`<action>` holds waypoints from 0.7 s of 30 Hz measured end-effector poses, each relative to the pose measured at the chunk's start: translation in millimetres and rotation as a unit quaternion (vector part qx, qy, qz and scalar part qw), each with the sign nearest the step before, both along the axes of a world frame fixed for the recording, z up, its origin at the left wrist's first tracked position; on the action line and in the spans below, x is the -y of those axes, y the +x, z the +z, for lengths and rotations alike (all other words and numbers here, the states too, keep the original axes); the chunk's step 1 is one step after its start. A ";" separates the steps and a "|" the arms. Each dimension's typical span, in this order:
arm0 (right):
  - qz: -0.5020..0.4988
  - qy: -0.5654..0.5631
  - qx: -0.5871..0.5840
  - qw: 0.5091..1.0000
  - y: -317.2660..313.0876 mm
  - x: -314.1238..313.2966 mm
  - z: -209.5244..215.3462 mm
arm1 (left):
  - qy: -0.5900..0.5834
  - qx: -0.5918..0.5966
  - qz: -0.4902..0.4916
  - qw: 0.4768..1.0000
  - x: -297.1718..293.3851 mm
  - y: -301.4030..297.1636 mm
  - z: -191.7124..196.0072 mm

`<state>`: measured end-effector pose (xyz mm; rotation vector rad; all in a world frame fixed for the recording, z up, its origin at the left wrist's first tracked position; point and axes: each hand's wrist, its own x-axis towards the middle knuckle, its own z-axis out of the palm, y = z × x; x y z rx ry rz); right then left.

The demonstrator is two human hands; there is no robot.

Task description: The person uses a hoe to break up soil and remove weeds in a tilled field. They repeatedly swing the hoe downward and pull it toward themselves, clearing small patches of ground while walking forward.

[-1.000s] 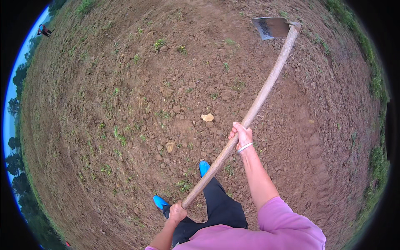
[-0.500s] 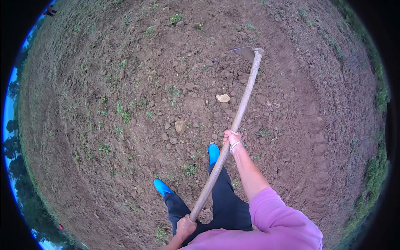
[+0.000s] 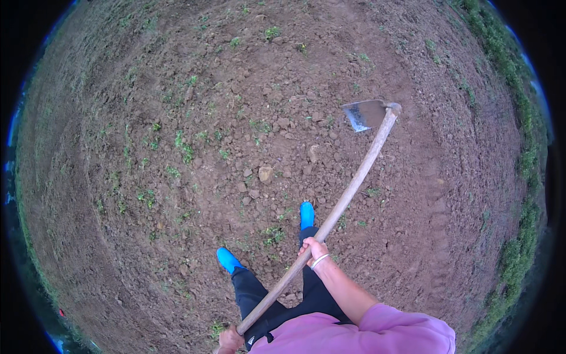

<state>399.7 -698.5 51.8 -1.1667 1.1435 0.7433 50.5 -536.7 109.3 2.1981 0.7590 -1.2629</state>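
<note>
I hold a long wooden-handled hoe (image 3: 348,192) with both hands. My right hand (image 3: 313,249) grips the shaft about midway, a thin band on its wrist. My left hand (image 3: 229,339) grips the shaft's near end at the lower edge of the head view. The metal blade (image 3: 365,114) is raised above the brown soil, out ahead and to the right. Below the shaft are my two blue shoes (image 3: 306,215) (image 3: 227,259) standing on the earth.
Loose tilled soil with clods and small stones (image 3: 265,173) lies all around. Small green weeds (image 3: 183,147) dot the left and far ground. A grassy strip (image 3: 525,224) runs along the right edge.
The hoe swung down from raised to strike the soil, and now its blade is lifted off the ground again. The view has shifted slightly.
</note>
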 end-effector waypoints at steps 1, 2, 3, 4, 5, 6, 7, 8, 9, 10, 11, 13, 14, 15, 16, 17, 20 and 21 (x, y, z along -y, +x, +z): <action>-0.003 0.019 0.063 0.998 16.6 -7.1 10.6 | 0.015 0.006 -0.018 1.000 -6.7 22.8 -8.2; 0.009 0.050 0.112 0.992 36.8 -14.1 20.5 | 0.029 0.036 -0.014 0.999 -13.4 47.8 -18.2; 0.028 0.046 0.164 0.985 60.3 -21.3 29.2 | 0.029 0.051 0.006 0.998 -19.5 74.3 -27.6; 0.042 0.045 0.214 0.975 85.9 -28.1 36.6 | 0.023 0.096 0.034 0.995 -24.3 100.8 -36.1; 0.053 0.025 0.274 0.960 112.6 -36.2 41.0 | 0.022 0.136 0.048 0.989 -25.7 126.4 -42.5; 0.078 -0.001 0.322 0.944 140.3 -43.0 43.0 | 0.003 0.166 0.061 0.984 -25.8 150.8 -48.1; 0.090 -0.047 0.337 0.936 166.5 -49.2 43.4 | -0.015 0.187 0.060 0.980 -24.7 171.4 -51.2; 0.117 -0.078 0.361 0.922 189.1 -54.5 40.2 | -0.028 0.201 0.076 0.976 -22.1 188.2 -53.4; 0.111 -0.099 0.368 0.918 206.6 -61.3 32.1 | -0.041 0.183 0.091 0.978 -20.2 200.7 -54.8; 0.130 -0.105 0.370 0.914 217.1 -66.3 20.3 | -0.050 0.175 0.100 0.978 -18.4 209.3 -55.1; 0.143 -0.129 0.342 0.920 222.5 -73.7 3.1 | -0.053 0.196 0.112 0.973 -15.9 213.6 -54.9; 0.171 -0.157 0.312 0.921 212.9 -89.1 -43.5 | -0.070 0.146 0.143 0.976 -11.3 206.6 -52.4; 0.195 -0.157 0.263 0.932 198.2 -96.1 -69.4 | -0.084 0.092 0.157 0.980 -9.3 198.0 -51.6; 0.210 -0.183 0.217 0.936 180.6 -103.3 -93.7 | -0.098 0.065 0.156 0.981 -6.5 184.3 -48.9; 0.228 -0.176 0.149 0.946 159.5 -107.4 -113.9 | -0.081 0.060 0.170 0.980 -1.6 167.1 -44.8; 0.217 -0.165 0.133 0.953 136.0 -107.4 -127.3 | -0.075 0.032 0.173 0.982 2.0 144.8 -37.8; 0.152 -0.056 0.163 0.973 78.5 -91.2 -124.4 | -0.040 0.008 0.127 0.991 -6.6 83.2 -30.7; 0.142 -0.045 0.164 0.975 47.0 -85.2 -113.1 | -0.010 0.024 0.103 0.994 -9.9 56.5 -23.1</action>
